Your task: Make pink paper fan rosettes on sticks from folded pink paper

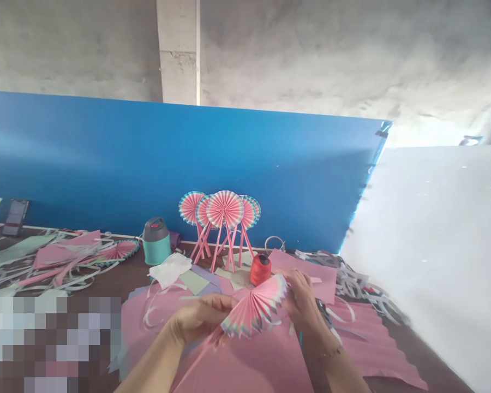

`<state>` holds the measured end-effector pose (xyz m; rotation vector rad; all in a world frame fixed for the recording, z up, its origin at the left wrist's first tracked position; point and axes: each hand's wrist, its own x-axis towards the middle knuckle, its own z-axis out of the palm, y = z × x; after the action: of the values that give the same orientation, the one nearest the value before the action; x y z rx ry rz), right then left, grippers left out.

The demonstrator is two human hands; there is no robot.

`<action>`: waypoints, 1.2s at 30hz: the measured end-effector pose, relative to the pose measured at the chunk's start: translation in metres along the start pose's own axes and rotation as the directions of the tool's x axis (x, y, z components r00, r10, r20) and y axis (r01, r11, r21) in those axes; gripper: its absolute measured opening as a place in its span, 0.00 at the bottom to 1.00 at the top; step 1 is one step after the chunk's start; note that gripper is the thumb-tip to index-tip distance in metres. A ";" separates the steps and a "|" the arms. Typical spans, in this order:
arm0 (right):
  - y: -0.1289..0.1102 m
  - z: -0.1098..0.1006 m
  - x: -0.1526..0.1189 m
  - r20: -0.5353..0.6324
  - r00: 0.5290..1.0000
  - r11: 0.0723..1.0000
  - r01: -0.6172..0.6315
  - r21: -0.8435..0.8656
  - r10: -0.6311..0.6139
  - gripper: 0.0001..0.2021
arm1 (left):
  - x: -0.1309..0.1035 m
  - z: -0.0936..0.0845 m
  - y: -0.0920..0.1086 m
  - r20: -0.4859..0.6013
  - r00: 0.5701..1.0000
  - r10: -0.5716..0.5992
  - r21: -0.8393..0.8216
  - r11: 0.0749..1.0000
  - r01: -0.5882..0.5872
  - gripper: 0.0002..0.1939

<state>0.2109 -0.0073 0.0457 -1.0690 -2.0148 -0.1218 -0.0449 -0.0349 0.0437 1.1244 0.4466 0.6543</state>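
Note:
A half-opened pleated pink paper fan (256,308) with a white and blue-green rim spans the space between my hands, over pink paper sheets (249,365). At its left end my left hand (204,316) is closed on the fan, and a pink strip runs down from there toward the lower left. My right hand (298,297) grips the fan's upper right edge, its fingers partly hidden. Just behind the fan stands a red thread spool (261,269). Several finished round pink fans (225,209) on crossed strip legs lean near the blue panel.
A teal and grey container (156,241) stands left of the fans, with white cloth (171,269) before it. Paper strips (77,256) and a phone (15,217) lie left. Curled strips (355,281) and wavy pink paper (376,341) lie right. A blue panel (106,158) stands behind.

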 end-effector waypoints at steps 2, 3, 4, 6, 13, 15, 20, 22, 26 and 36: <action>-0.006 0.000 0.000 0.003 1.000 1.000 0.009 0.027 -0.009 0.09 | 0.003 -0.005 -0.008 0.044 0.995 0.095 -0.096 0.991 -0.090 0.16; -0.009 0.001 -0.001 0.010 1.000 0.999 0.015 0.036 -0.016 0.07 | 0.005 -0.006 -0.012 0.072 0.986 0.150 -0.148 0.979 -0.138 0.19; -0.011 0.003 -0.002 0.019 1.000 0.999 0.022 0.045 -0.023 0.06 | 0.007 -0.007 -0.015 0.098 0.974 0.202 -0.201 0.963 -0.180 0.21; -0.016 0.009 -0.003 0.030 0.999 0.996 0.025 0.080 -0.028 0.07 | 0.010 -0.006 -0.018 0.108 0.955 0.277 -0.292 0.927 -0.235 0.22; -0.026 0.031 -0.009 -0.003 0.991 0.966 -0.130 0.224 0.134 0.09 | 0.019 0.006 -0.012 -0.087 0.965 0.248 -0.463 0.848 -0.259 0.16; -0.027 0.031 -0.009 -0.036 0.990 0.975 -0.126 0.184 0.135 0.10 | 0.021 0.005 -0.012 -0.112 0.972 0.208 -0.474 0.848 -0.236 0.12; -0.027 0.027 -0.007 -0.051 0.997 0.998 -0.065 0.007 0.065 0.11 | 0.024 -0.001 -0.016 -0.150 0.976 0.160 -0.354 0.913 -0.204 0.13; -0.027 0.026 -0.007 -0.072 0.995 0.995 -0.080 -0.064 0.075 0.11 | 0.023 -0.001 -0.019 -0.148 0.979 0.143 -0.287 0.941 -0.181 0.17; -0.028 0.026 -0.007 -0.104 0.991 0.991 -0.095 -0.091 0.085 0.08 | 0.022 0.002 -0.022 -0.130 0.987 0.092 -0.200 0.973 -0.117 0.17; -0.032 0.027 -0.006 -0.196 0.978 0.966 -0.114 -0.234 0.068 0.09 | 0.023 0.014 -0.017 -0.188 0.982 0.027 -0.248 0.966 -0.074 0.14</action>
<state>0.1719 -0.0196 0.0329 -1.2532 -1.8107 -0.4160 -0.0152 -0.0335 0.0334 0.8378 0.4770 0.8393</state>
